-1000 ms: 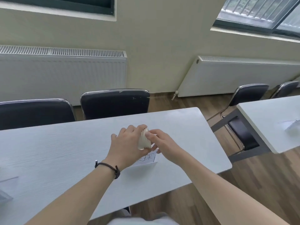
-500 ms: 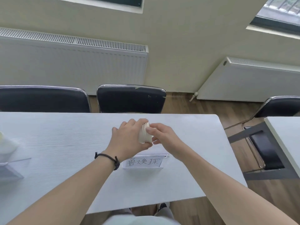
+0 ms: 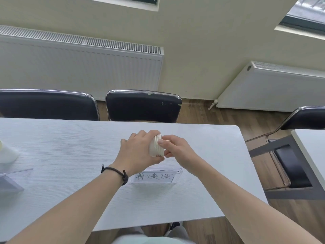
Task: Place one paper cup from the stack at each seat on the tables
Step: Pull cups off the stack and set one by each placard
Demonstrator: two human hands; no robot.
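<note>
A stack of white paper cups (image 3: pixel 156 146) lies sideways in the air above the grey-white table (image 3: pixel 70 147), its rims turned to the right. My left hand (image 3: pixel 139 150) is wrapped around the stack's body. My right hand (image 3: pixel 174 148) pinches the rims at the stack's open end with thumb and fingers. A clear name card stand (image 3: pixel 156 176) with handwritten characters stands on the table just below my hands. A single white paper cup (image 3: pixel 7 154) stands at the table's far left edge of view.
Two black chairs (image 3: pixel 143 106) stand behind the table, against a wall with white radiators (image 3: pixel 79 64). Another clear card stand (image 3: pixel 8 182) sits at the left. A second table (image 3: pixel 313 155) and a black chair (image 3: pixel 290 164) are at the right.
My view has swung left and down, bringing the name card and the left cup into sight. Both hands stay on the stack, right fingers still working at its rims.
</note>
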